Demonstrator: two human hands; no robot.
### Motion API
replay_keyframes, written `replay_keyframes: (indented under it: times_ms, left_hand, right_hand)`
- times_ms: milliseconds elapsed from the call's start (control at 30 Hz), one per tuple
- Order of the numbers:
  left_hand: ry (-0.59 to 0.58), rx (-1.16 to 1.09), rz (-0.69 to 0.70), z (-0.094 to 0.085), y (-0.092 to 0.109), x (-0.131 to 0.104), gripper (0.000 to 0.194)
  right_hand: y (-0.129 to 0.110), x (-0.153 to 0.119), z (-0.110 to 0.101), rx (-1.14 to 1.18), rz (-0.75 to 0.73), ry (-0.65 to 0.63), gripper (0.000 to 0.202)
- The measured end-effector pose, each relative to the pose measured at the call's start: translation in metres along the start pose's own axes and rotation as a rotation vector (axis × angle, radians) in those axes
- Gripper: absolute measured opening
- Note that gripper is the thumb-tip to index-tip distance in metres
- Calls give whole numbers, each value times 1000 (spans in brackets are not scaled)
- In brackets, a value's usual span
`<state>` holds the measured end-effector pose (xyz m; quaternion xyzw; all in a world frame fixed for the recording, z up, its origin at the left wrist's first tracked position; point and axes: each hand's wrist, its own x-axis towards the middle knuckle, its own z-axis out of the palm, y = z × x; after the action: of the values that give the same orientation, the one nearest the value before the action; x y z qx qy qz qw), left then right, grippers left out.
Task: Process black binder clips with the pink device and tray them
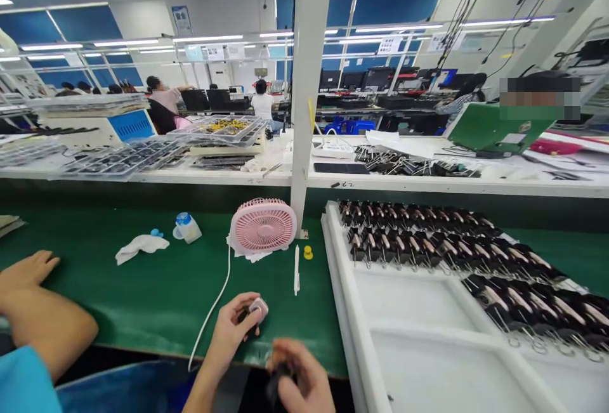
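Note:
Near the front edge of the green table, my left hand (pixel 238 324) is closed around a small pinkish-silver device (pixel 258 309) with a dark part under the fingers. To its right and lower, my right hand (pixel 302 378) is blurred by motion, its fingers curled on a black object (pixel 280 382) that looks like a binder clip. On the right stands a white tray (pixel 409 359) with rows of black clips (pixel 409 248) holding pinkish pieces; its front compartments show bare white bottoms.
A pink fan (pixel 264 228) with a white cable stands ahead, near a white pen (pixel 297 270) and a yellow knob (pixel 308 252). A bottle (pixel 188 228) and white cloth (pixel 141 247) lie left. Another person's arm (pixel 42 311) rests at far left. A post (pixel 304 96) rises behind.

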<state>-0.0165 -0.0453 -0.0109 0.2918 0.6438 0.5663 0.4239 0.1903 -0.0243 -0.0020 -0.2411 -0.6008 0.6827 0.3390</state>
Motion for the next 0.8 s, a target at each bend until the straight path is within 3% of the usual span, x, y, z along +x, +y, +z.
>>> replay_keyframes:
  times_ms: [133,267,500,800]
  left_hand:
    - [-16,-44,18,2,6,-5,81]
    - [-31,-70,30,3,9,-8,73]
    - [-80,-108,52,0,5,-11,63]
    - [-181,-84,68,-5,-3,-11,55]
  right_hand:
    - [2,46,0,7,-26,376,60]
    - [-1,68,-7,175,106,507,78]
    - [5,75,-13,283,264,454,95]
    - [12,56,-23,217,220,291,79]
